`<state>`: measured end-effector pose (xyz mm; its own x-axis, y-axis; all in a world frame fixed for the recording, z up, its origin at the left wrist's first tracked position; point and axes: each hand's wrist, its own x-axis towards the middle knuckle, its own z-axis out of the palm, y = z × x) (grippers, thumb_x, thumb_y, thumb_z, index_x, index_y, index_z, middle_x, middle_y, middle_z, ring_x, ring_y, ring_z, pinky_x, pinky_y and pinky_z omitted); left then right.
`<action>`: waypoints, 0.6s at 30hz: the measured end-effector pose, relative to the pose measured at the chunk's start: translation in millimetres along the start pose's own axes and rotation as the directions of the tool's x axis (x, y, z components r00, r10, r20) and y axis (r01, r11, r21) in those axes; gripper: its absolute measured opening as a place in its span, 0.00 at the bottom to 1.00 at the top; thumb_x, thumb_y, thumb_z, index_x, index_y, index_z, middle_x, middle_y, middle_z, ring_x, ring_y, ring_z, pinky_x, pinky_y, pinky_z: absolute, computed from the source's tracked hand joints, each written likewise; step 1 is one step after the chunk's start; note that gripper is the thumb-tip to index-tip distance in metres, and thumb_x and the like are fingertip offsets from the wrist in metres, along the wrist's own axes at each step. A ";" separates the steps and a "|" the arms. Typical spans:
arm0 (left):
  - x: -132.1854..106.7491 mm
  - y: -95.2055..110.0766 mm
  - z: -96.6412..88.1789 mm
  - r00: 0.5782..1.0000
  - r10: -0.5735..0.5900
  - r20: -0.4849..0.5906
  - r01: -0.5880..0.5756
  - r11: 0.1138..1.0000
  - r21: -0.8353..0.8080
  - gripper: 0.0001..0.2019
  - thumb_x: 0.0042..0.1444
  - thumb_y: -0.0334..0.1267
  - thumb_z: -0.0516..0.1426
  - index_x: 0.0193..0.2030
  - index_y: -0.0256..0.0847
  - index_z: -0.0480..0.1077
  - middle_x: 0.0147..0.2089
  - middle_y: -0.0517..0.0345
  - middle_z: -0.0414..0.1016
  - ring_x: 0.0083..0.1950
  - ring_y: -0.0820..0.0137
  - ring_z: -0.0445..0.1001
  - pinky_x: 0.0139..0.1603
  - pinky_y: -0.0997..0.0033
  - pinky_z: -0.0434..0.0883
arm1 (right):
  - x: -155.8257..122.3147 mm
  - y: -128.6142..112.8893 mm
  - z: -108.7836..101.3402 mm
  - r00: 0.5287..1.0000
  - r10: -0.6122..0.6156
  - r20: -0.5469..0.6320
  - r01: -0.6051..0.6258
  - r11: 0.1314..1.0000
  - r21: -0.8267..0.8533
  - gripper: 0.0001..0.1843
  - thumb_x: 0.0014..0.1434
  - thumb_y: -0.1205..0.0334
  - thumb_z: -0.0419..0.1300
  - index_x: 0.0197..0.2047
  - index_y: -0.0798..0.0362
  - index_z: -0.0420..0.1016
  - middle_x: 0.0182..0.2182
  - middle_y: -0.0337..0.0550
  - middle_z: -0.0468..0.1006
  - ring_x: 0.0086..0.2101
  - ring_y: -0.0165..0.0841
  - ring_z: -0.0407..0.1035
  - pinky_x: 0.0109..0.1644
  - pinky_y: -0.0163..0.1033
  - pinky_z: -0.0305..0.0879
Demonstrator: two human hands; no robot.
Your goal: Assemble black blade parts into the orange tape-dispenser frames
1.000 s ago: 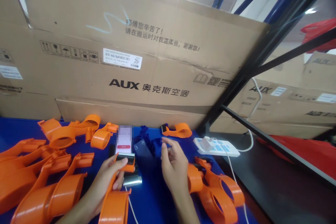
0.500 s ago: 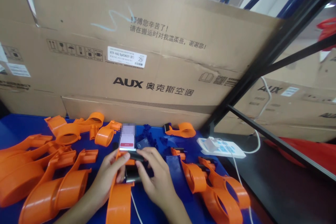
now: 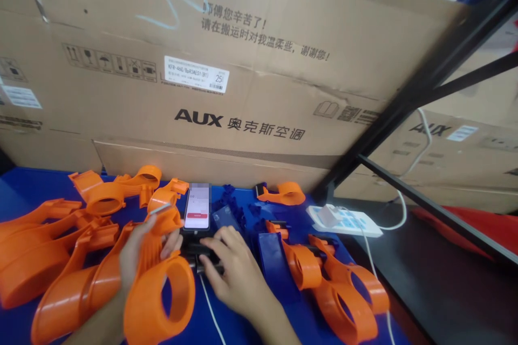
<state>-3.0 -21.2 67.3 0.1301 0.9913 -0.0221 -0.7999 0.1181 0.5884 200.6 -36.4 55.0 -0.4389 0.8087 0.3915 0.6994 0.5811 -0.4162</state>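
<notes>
My left hand (image 3: 131, 253) is closed around an orange tape dispenser frame (image 3: 159, 291), tilted with its ring toward me. A thin metallic strip (image 3: 158, 211) shows at its upper end, near my thumb. My right hand (image 3: 234, 267) has thumb and fingers curled about a black, bar-like piece (image 3: 198, 250) low over the blue table; its exact shape is partly hidden. Just beyond both hands a phone (image 3: 197, 207) stands with its screen lit. A white cable (image 3: 211, 307) runs from beneath the black pieces toward me.
More orange dispenser frames (image 3: 60, 302) crowd the left, and several (image 3: 343, 302) lie on the right. Small dark-blue parts (image 3: 230, 199) are heaped behind my right hand, near a blue block (image 3: 275, 259). A white power strip (image 3: 348, 222) sits by the black rack post; large cartons (image 3: 243, 161) stand behind.
My hands have moved apart. The orange frame has swung up and left in my left hand, its ring turned to view, while my right hand stays low by the black pieces.
</notes>
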 end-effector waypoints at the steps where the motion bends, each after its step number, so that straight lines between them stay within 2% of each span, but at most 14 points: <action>1: -0.2 1.7 -2.8 0.999 0.049 0.004 -0.049 0.998 -0.039 0.12 0.65 0.46 0.57 0.48 0.43 0.75 0.29 0.57 0.76 0.20 0.75 0.63 0.22 0.73 0.66 | 0.1 -1.9 3.4 1.000 -0.016 0.018 0.016 1.000 -0.012 0.13 0.70 0.62 0.59 0.56 0.48 0.77 0.44 0.48 0.75 0.44 0.42 0.69 0.52 0.50 0.68; 4: 1.1 7.0 -11.8 0.989 0.139 0.050 -0.133 0.984 -0.120 0.13 0.62 0.48 0.58 0.46 0.43 0.75 0.35 0.56 0.77 0.20 0.76 0.62 0.24 0.70 0.68 | 0.3 -5.8 16.6 0.999 -0.031 0.034 0.033 0.997 -0.065 0.14 0.70 0.62 0.58 0.58 0.47 0.76 0.46 0.48 0.76 0.44 0.42 0.68 0.50 0.49 0.66; 10: 5.1 6.8 -18.3 0.990 0.119 0.079 -0.104 0.980 -0.171 0.13 0.61 0.48 0.59 0.44 0.42 0.76 0.35 0.55 0.76 0.20 0.76 0.63 0.25 0.68 0.69 | -0.3 -10.5 37.5 0.999 -0.042 0.021 0.045 0.987 -0.152 0.14 0.71 0.62 0.57 0.57 0.48 0.75 0.45 0.48 0.76 0.44 0.42 0.68 0.50 0.49 0.62; 14: 4.8 4.4 -16.9 0.991 0.117 0.066 -0.106 0.983 -0.152 0.14 0.62 0.47 0.58 0.47 0.42 0.77 0.30 0.56 0.75 0.21 0.73 0.65 0.27 0.67 0.71 | -0.7 -14.8 41.3 0.999 -0.043 0.030 0.048 0.984 -0.173 0.13 0.69 0.64 0.58 0.55 0.48 0.76 0.44 0.48 0.75 0.43 0.42 0.67 0.46 0.48 0.62; 18: 1.9 4.2 -12.9 0.996 0.088 0.034 -0.082 0.987 -0.140 0.14 0.62 0.46 0.59 0.48 0.42 0.77 0.30 0.55 0.77 0.21 0.73 0.67 0.27 0.69 0.72 | -0.9 -14.8 40.8 0.999 -0.035 0.022 0.038 0.990 -0.134 0.12 0.66 0.65 0.60 0.53 0.48 0.76 0.45 0.48 0.75 0.43 0.42 0.66 0.45 0.48 0.62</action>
<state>-13.6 -18.1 59.3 0.0791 0.9952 0.0573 -0.8819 0.0431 0.4695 167.6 -42.0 27.3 -0.4755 0.7897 0.3876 0.7516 0.5937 -0.2875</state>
